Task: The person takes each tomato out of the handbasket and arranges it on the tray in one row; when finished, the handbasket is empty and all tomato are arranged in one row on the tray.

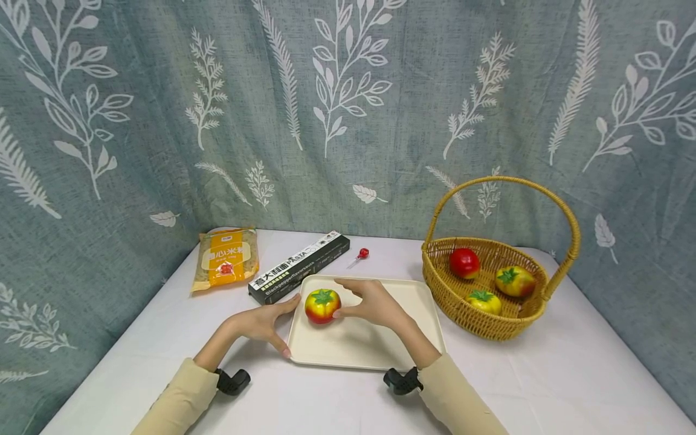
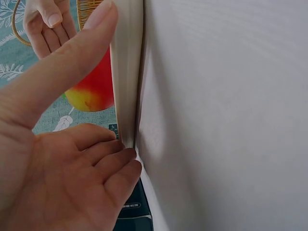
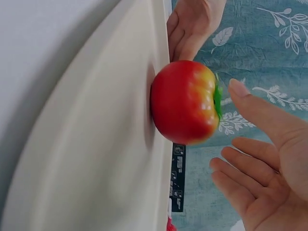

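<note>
On the left part of a cream rectangular tray sits a red-and-yellow tomato with a green leafy top. My right hand hovers over the tray just right of the tomato, thumb and fingers spread. A gap shows between that hand and the tomato in the right wrist view. My left hand is at the tray's left edge, thumb by the near corner and fingers farther up the side. In the left wrist view, its relaxed fingertips lie against or very near the tray rim.
Behind the tray lie a black pasta box and a red lollipop. An orange-labelled food bag is at the back left. To the right, a wicker basket with a tall handle holds a red fruit and two yellowish ones.
</note>
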Tool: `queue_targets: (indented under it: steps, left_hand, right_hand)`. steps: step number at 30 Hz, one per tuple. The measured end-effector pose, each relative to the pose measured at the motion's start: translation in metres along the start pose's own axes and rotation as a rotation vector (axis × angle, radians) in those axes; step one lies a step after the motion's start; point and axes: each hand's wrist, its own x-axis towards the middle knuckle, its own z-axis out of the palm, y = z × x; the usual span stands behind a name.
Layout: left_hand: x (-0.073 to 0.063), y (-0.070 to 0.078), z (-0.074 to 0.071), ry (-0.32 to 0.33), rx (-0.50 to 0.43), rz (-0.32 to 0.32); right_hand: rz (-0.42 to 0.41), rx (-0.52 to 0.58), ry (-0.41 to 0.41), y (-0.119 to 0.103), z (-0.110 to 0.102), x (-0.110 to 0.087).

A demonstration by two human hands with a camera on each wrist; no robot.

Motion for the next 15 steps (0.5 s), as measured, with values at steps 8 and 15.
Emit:
queue_targets:
  steps: [8,15]
  left_hand:
    - [-0.001,0.006,-0.002,0.006,0.063,-0.022]
    - [0.001,0.010,-0.003,0.006,0.101,-0.051]
  right_hand:
    - [0.033,-0.028,0.042,0.000,-0.022,-0.019]
    - [0.062,-0.059,0.077,0.007,-0.045,-0.033]
